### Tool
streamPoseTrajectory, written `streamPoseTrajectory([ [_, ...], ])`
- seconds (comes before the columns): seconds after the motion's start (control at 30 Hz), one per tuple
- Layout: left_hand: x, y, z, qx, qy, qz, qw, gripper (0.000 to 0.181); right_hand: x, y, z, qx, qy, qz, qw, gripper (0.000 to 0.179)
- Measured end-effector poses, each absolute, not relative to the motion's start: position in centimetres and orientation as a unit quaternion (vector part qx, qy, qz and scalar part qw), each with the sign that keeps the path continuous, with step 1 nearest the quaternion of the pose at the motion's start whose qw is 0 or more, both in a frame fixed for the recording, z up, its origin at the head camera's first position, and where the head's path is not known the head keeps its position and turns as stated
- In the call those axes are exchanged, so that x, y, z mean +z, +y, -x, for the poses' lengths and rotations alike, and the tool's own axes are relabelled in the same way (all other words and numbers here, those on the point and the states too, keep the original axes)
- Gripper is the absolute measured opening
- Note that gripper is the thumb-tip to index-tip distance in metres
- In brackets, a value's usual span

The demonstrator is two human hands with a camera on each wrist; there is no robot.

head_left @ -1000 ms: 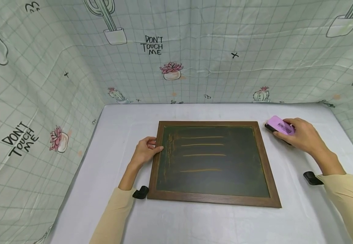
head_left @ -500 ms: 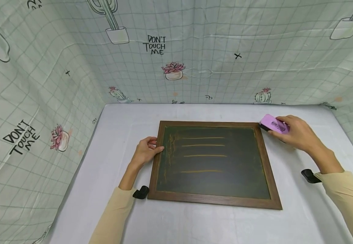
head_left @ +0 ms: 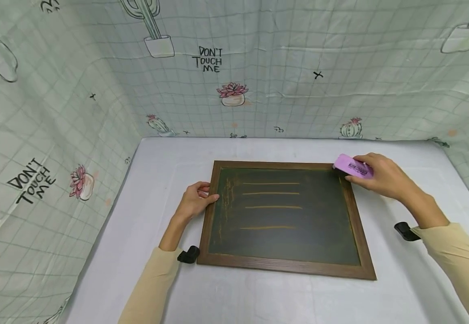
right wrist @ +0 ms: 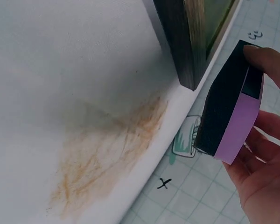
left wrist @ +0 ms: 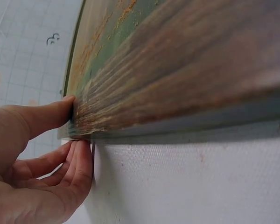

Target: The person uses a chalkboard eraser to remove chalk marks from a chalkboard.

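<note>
A wood-framed chalkboard [head_left: 283, 243] lies on the white table, with several orange chalk lines [head_left: 272, 207] across it and smeared chalk streaks down its left side. My left hand [head_left: 194, 200] pinches the left frame edge; in the left wrist view the thumb [left wrist: 56, 114] is on top of the frame [left wrist: 144, 84] and the fingers are against its underside. My right hand [head_left: 384, 175] grips a purple chalkboard eraser [head_left: 353, 166] over the board's upper right corner. The eraser's black felt [right wrist: 224, 102] shows in the right wrist view, tilted and raised beside the frame corner.
Orange chalk dust [right wrist: 107, 158] marks the white table [head_left: 157, 155] near the board's corner in the right wrist view. A grid-patterned curtain [head_left: 274, 90] with cactus drawings rises behind the table and along both sides.
My right hand has carried the eraser leftward, from beside the board to over its upper right corner. The left hand keeps its hold on the frame, and the chalk lines look the same.
</note>
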State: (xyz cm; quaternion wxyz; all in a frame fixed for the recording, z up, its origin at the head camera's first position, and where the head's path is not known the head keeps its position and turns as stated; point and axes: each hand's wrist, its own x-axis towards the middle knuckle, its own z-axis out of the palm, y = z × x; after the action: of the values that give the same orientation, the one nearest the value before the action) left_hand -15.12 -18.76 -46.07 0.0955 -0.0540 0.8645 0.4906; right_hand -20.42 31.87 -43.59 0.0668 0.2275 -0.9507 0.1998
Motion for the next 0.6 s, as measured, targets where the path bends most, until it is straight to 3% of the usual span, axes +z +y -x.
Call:
streamPoseTrajectory([
  [0.6, -46.4, -18.8, 15.1, 0.505, 0.855, 0.056, 0.101, 0.054, -43.4, 28.8, 20.9, 0.194, -0.936, -0.290, 0.038, 0.059],
])
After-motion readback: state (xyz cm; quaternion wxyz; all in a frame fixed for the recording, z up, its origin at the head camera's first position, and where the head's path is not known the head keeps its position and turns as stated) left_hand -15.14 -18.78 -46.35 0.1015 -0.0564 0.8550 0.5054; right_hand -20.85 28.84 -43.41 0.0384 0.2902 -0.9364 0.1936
